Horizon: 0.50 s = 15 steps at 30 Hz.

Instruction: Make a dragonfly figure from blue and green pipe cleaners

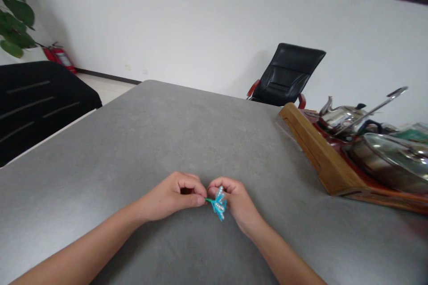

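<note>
A small turquoise artificial flower with rows of pearly white beads on its petals is between my hands, low above the table's near part. Its short green stem points left, and the petals fan out to the right. My left hand pinches the stem end between thumb and forefinger. On the other side, my right hand has its fingers curled and closed at the flower, near the base of the petals. The petals partly cover the right thumb, so its exact contact is hidden.
The grey table spreads out ahead. A wooden tea tray at right carries a metal kettle, a ladle and a glass-lidded pot. Black chairs stand beyond and at left; a plant and fire extinguishers are far left.
</note>
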### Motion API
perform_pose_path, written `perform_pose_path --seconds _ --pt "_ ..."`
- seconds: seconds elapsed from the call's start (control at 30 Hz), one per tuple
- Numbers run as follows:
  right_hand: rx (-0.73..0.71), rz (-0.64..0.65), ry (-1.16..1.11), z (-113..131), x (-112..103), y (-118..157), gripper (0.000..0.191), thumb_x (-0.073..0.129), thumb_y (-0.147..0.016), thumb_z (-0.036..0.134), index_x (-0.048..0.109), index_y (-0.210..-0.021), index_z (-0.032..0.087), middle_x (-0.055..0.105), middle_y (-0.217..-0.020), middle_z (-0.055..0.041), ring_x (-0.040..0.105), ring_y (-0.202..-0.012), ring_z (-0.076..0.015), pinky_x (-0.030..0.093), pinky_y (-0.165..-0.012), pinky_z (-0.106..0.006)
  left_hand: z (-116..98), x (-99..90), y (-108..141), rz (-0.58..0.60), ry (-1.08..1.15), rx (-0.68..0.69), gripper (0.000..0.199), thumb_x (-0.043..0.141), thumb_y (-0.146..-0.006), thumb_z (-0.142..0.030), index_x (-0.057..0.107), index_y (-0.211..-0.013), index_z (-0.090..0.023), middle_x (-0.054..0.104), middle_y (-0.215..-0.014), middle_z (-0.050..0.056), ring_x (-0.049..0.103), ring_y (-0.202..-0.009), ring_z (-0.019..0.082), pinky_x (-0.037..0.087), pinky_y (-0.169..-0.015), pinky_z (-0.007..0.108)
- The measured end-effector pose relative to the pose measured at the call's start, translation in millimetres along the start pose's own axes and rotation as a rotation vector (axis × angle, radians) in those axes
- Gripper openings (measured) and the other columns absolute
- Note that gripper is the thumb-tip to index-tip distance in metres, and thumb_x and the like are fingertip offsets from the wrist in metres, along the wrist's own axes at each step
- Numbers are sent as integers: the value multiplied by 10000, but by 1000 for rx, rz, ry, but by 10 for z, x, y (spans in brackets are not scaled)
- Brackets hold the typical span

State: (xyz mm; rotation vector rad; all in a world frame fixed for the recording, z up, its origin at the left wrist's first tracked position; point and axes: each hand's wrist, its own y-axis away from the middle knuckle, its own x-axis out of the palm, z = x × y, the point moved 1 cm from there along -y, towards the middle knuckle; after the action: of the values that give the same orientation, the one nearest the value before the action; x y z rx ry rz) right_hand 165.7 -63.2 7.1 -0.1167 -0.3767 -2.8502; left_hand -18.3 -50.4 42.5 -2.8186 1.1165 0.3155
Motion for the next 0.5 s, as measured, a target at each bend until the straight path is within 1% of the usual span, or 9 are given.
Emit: perform_pose_path --seconds 0.1,0.2,0.37,0.5 --pt "-23 -12 79 7 -50 -15 211 687 -677 360 628 -671 158 413 -525 54 314 -504 -85 242 -495 -227 -11 2 4 68 -47 8 170 593 -838 -265 675 -760 -138 542 -701 -12 474 -651 98 353 -615 199" --pt "-71 11 128 33 -76 -22 206 669 -711 360 624 -686 161 386 -537 58 298 -520 -89 227 -497 -228 -30 19 6 107 -104 3 161 584 -842 -242 682 -773 -135 549 -707 -10 486 -650 97 358 -613 198" --pt "-150 21 203 134 -77 -7 191 637 -760 341 599 -688 168 325 -537 66 271 -523 -91 214 -494 -233 -63 55 13 89 -198 -35 150 566 -834 -194 686 -762 -138 564 -710 -11 507 -660 100 367 -617 193" --pt "-205 -3 295 227 -41 57 199 602 -790 343 594 -688 172 289 -532 69 271 -504 -91 230 -483 -229 -49 58 11 40 -290 -81 153 551 -828 -182 694 -778 -155 576 -720 -16 528 -665 102 365 -616 191"
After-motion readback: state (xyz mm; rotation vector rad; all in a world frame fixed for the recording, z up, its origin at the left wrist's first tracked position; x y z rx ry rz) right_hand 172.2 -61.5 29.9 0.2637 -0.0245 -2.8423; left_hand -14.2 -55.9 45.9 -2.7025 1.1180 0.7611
